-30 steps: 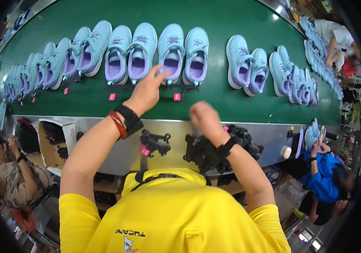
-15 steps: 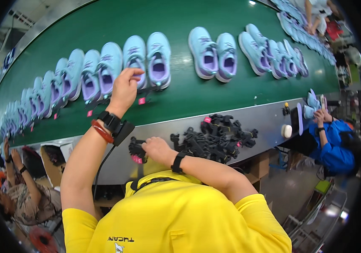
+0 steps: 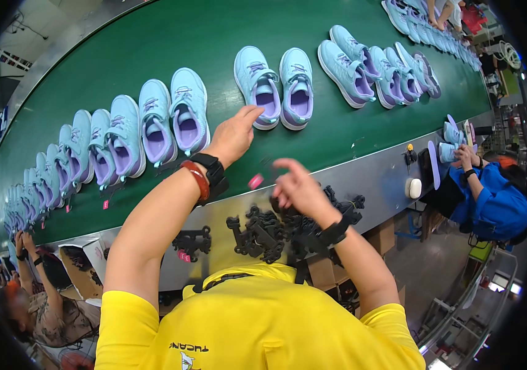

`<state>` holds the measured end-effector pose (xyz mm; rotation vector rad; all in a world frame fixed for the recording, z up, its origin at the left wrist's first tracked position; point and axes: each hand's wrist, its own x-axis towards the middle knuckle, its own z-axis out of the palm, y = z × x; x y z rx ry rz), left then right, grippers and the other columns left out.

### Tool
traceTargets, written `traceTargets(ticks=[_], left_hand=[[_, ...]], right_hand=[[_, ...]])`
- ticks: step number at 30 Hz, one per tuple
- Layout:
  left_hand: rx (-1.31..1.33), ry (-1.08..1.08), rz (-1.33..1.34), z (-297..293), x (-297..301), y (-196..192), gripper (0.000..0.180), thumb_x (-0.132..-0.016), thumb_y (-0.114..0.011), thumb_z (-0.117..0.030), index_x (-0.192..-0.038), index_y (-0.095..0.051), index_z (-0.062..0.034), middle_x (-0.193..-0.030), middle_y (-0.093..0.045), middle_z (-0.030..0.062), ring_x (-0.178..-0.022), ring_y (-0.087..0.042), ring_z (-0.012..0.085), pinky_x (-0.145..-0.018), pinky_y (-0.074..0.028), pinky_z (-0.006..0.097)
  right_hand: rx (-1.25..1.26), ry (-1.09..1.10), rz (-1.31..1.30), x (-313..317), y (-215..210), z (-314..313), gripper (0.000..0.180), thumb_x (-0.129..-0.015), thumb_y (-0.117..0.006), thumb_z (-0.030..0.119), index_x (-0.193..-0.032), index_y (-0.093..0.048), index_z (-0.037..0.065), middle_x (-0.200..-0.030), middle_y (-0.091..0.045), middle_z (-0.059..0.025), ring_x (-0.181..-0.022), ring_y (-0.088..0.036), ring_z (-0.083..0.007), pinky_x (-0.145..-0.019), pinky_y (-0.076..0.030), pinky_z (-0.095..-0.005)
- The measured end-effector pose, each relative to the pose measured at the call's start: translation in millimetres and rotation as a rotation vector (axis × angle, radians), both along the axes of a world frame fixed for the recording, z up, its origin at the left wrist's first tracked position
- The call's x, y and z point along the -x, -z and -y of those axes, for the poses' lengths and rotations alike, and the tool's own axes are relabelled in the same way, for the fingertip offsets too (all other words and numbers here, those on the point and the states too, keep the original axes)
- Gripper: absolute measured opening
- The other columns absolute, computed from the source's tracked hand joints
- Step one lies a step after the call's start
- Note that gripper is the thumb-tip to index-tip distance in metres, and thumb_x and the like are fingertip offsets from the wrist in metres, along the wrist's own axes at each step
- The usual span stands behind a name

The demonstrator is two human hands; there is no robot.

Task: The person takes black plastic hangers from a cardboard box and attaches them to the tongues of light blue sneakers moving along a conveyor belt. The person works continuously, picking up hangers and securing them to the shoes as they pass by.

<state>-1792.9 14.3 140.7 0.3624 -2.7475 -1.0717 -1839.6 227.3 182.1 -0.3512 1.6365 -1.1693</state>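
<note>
Hands apart from each other, near the center of the frame. Left hand [image 3: 232,139] reaches up and to the right, its fingertips at the heel of the left shoe [image 3: 253,80] of a light blue and purple pair; whether they press on the shoe or merely overlap it cannot be told. Right shoe [image 3: 296,74] of the same pair stands just beside it, toes likewise toward the top of the frame. Right hand [image 3: 300,191], lower and further right, is blurred, the index finger stretched leftward and the others curled; whether it grips anything cannot be told. Near that index finger shows a small pink tag [image 3: 255,181]. At lower center, a pile of black plastic pieces [image 3: 262,234] lies on a metal ledge [image 3: 393,163]; to its left lies a smaller black cluster [image 3: 199,240] with pink labels. Across the green work surface [image 3: 152,46], a row of similar shoes [image 3: 126,132] curves toward the left edge, and another group [image 3: 347,68] stands at upper right. At the right of the frame, a person in blue [image 3: 491,203] has both hands at a light blue shoe [image 3: 449,152], near a white oval object [image 3: 413,188]
</note>
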Motion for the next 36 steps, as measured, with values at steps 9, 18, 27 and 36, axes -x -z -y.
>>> traceTargets(ticks=[9, 18, 27, 36], left_hand=[[-0.001, 0.042, 0.051, 5.7, 37.6, 38.4, 0.018, -0.079, -0.058, -0.002, -0.097, -0.059, -0.0055, -0.092, -0.065, 0.0146, -0.087, -0.062, 0.0367, -0.072, -0.049, 0.043], [0.112, 0.126, -0.031, 6.7, 11.9, 48.0, 0.010, -0.078, -0.056, -0.002, -0.087, -0.056, -0.0057, -0.086, -0.058, 0.0128, -0.080, -0.059, 0.0358, -0.065, -0.047, 0.043], [0.208, 0.266, 0.155, 9.6, -12.6, 25.0, 0.062, -0.080, -0.055, 0.006, -0.137, -0.042, -0.0149, -0.130, -0.048, 0.0217, -0.105, -0.057, 0.0414, -0.081, -0.049, 0.044], [0.359, 0.227, 0.202, 14.3, -22.7, 31.4, 0.045, -0.082, -0.051, 0.002, -0.123, -0.054, -0.0143, -0.107, -0.056, 0.0203, -0.083, -0.060, 0.0419, -0.067, -0.047, 0.048]], right_hand=[[0.051, 0.381, -0.050, 42.1, 48.2, 27.8, 0.044, -0.094, -0.047, 0.008, -0.137, -0.042, 0.006, -0.071, -0.059, -0.0042, -0.053, -0.056, -0.0093, -0.047, -0.047, -0.0232], [-0.129, 0.071, 0.025, 36.2, 42.8, 34.3, 0.030, -0.087, -0.063, 0.018, -0.114, -0.064, 0.004, -0.053, -0.054, -0.0014, -0.042, -0.050, -0.0074, -0.040, -0.041, -0.0243], [0.149, -0.049, 0.075, 57.1, 55.3, 51.0, 0.019, -0.082, -0.064, 0.020, -0.088, -0.066, 0.003, -0.058, -0.061, -0.0063, -0.044, -0.056, -0.0127, -0.041, -0.045, -0.0269], [-0.131, -0.163, -1.242, 117.8, 84.4, 67.8, 0.022, -0.072, -0.069, 0.018, -0.091, -0.069, 0.008, -0.109, -0.060, -0.0103, -0.099, -0.057, -0.0306, -0.081, -0.047, -0.0421]])
